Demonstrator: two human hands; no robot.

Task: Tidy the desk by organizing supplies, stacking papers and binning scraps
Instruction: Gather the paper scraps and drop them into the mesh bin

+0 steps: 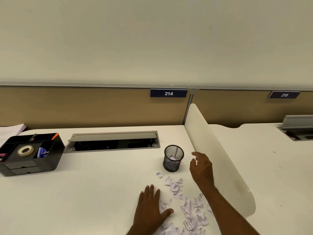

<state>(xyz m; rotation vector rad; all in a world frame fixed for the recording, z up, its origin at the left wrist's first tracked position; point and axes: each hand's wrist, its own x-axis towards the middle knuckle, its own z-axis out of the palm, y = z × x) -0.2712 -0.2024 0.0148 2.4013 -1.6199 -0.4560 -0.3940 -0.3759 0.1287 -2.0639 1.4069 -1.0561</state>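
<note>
Across the white counter (101, 184) torn scraps (186, 206) lie beside the mesh cup (173, 158); left hand (152, 207) flat and spread, right hand (201, 168) pinching one scrap should release squarely over the rim.

Black mesh cup (173, 158), white printed scraps (186, 206)

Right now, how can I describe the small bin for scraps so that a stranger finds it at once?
Start at the sign 214 on the back panel and look straight down to the white desk. There stands the bin, a small round cup just beyond the torn scraps. It alone is black wire mesh.
</note>
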